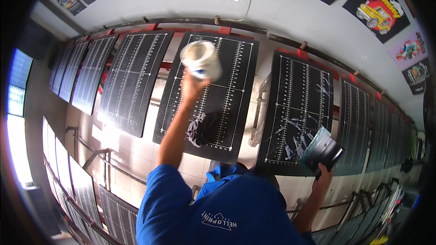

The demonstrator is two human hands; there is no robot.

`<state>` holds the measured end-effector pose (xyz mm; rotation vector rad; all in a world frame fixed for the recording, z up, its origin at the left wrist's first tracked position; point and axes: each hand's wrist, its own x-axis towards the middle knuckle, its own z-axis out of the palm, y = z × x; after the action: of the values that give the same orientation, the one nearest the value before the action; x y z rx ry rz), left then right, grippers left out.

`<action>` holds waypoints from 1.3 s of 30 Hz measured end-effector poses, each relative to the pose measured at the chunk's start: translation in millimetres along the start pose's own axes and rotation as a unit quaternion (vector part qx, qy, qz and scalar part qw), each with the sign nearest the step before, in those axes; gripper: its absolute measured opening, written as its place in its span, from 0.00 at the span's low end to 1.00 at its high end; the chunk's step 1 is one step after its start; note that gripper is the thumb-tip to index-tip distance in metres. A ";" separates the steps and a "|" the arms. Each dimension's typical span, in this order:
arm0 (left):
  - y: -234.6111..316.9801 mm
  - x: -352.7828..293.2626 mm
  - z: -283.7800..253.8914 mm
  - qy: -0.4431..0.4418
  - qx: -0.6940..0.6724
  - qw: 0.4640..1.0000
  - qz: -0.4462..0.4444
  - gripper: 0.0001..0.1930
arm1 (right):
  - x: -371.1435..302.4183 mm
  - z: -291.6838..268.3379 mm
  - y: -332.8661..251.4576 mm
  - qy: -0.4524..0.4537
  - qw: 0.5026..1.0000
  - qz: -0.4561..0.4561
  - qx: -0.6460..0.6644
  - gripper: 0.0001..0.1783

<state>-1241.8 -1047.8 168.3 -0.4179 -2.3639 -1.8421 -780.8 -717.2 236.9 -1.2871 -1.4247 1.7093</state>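
Observation:
My left hand (194, 88) is closed round a white tub (210, 66), open at the top and blurred by motion. It is held over the far part of a black board (227, 100) printed with white ruled scales. A crumpled dark cloth (198, 129) lies on the near part of that board. My right hand (323, 176) grips a wide, flat scraper (324, 150) with a dark body and a pale, see-through edge. The scraper is over the near right corner of the neighbouring board (299, 95), which bears whitish smears (297, 143).
Similar boards stand in a row to the left (134, 79) and right (354, 122), on red supports along a dark rail (181, 21). Behind me are more boards (118, 213) and metal frames (106, 161). Printed pictures (379, 9) hang on the pale wall.

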 end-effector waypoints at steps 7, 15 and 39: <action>-154.3 -9.3 -245.9 0.205 0.198 0.956 0.068 0.31 | 12.9 20.2 6.6 0.019 0.987 -0.096 -0.130 0.23; -198.9 -39.2 -318.8 0.266 0.209 0.941 -0.036 0.37 | -35.0 19.7 42.1 0.005 0.792 -0.336 -0.510 0.25; -69.2 -220.5 -105.9 0.116 0.254 0.947 -0.158 0.17 | 240.9 144.6 11.8 -0.119 0.679 -0.501 -0.523 0.27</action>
<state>-1059.1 -1197.2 73.9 0.2317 -2.7090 -1.2008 -1002.5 -569.8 146.2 -0.3672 -2.7141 0.1980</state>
